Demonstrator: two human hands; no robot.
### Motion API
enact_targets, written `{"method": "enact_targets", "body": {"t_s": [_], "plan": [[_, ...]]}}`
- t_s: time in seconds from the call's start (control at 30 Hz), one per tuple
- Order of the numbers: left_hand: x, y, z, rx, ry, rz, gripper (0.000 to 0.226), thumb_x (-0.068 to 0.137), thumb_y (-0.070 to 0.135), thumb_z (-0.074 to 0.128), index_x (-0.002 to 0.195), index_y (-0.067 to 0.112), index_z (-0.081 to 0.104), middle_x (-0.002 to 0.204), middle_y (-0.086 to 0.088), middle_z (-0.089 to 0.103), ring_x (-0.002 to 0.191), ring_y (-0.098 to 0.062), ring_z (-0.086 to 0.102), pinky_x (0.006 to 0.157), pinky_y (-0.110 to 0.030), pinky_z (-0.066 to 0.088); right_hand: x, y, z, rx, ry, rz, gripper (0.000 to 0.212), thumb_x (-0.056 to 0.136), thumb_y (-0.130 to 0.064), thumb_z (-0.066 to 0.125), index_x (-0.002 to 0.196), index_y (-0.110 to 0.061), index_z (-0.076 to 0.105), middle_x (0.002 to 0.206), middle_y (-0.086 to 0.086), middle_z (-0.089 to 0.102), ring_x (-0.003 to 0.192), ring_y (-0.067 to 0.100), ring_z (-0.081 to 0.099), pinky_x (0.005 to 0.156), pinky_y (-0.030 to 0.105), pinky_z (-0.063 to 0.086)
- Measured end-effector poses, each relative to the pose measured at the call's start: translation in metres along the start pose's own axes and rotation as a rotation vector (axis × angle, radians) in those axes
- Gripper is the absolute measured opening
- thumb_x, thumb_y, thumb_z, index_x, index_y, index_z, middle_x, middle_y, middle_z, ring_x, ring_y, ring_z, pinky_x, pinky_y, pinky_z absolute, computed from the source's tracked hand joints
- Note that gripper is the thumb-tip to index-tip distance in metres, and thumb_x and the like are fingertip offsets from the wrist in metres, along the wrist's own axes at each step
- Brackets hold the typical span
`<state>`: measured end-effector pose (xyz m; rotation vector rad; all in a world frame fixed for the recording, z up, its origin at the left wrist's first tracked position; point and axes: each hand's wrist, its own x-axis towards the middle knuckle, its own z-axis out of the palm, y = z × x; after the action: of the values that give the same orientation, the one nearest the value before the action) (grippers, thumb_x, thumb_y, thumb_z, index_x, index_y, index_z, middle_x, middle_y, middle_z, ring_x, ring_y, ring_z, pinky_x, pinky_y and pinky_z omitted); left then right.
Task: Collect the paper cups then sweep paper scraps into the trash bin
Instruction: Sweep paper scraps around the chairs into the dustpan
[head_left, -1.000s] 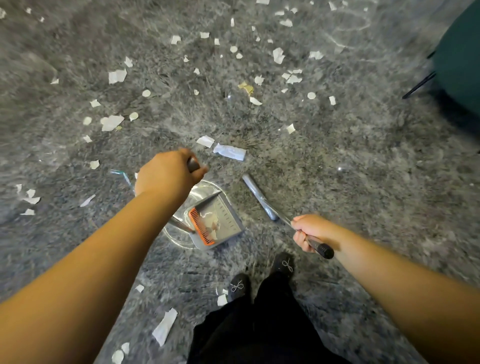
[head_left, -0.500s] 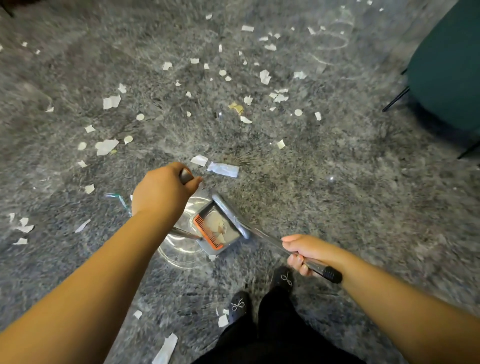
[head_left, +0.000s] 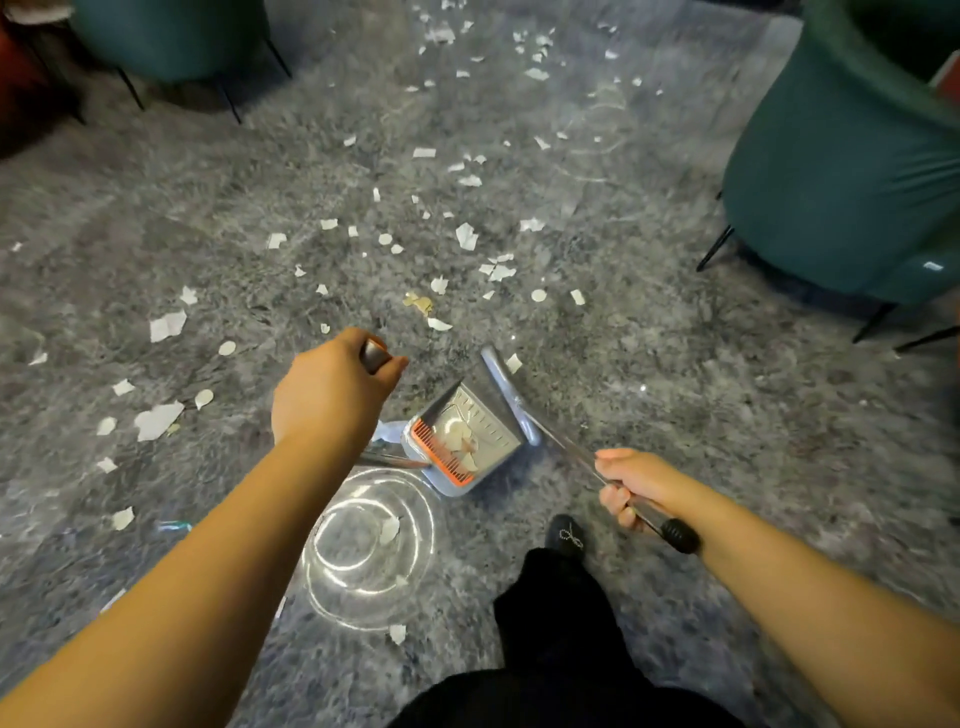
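Note:
My left hand (head_left: 330, 397) grips the top of the dustpan's long handle. The grey dustpan (head_left: 465, 441) with an orange comb edge sits on the carpet below it, holding a few paper scraps. My right hand (head_left: 631, 483) grips the thin broom handle near its black end cap (head_left: 680, 535); the grey broom head (head_left: 506, 392) lies against the pan's right side. White paper scraps (head_left: 467, 236) litter the grey carpet ahead and to the left. A clear round trash bin (head_left: 371, 545) stands just in front of my feet, with a scrap or two inside.
Teal chairs stand at the right (head_left: 852, 156) and the far left (head_left: 171, 36), their thin black legs on the carpet. My black shoe (head_left: 566, 538) and trouser leg are beside the bin. A larger scrap (head_left: 156, 418) lies at the left.
The dustpan has moved off the clear bin onto the carpet farther ahead. The broom head has swung up beside the pan's right side. My view has tilted up, showing the chairs.

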<state>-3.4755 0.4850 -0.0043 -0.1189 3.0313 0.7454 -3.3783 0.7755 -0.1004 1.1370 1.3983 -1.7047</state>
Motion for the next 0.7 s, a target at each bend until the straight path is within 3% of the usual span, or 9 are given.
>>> {"method": "enact_targets", "body": {"t_s": [0.37,0.7], "plan": [[0.150,0.141,0.055,0.014,0.008,0.107,0.026,0.086,0.050,0.065,0.100,0.029,0.063,0.079,-0.002,0.070,0.073,-0.028,0.062,0.053,-0.028,0.037,0.050,-0.179,-0.097,0.034,0.074,-0.045,0.035,0.104,-0.017,0.039,0.138,-0.022,0.038,0.064,0.008,0.043,0.028,0.006,0.034,0.033,0.012,0.029],[0.296,0.210,0.081,-0.014,-0.006,0.176,0.027,0.086,0.051,0.064,0.105,0.031,0.062,0.083,-0.002,0.071,0.081,-0.031,0.064,0.057,-0.029,0.037,0.111,-0.311,-0.110,0.124,0.101,-0.079,0.028,0.103,-0.016,0.039,0.130,-0.025,0.042,0.060,0.007,0.043,0.028,0.006,0.035,0.032,0.013,0.030]]}}
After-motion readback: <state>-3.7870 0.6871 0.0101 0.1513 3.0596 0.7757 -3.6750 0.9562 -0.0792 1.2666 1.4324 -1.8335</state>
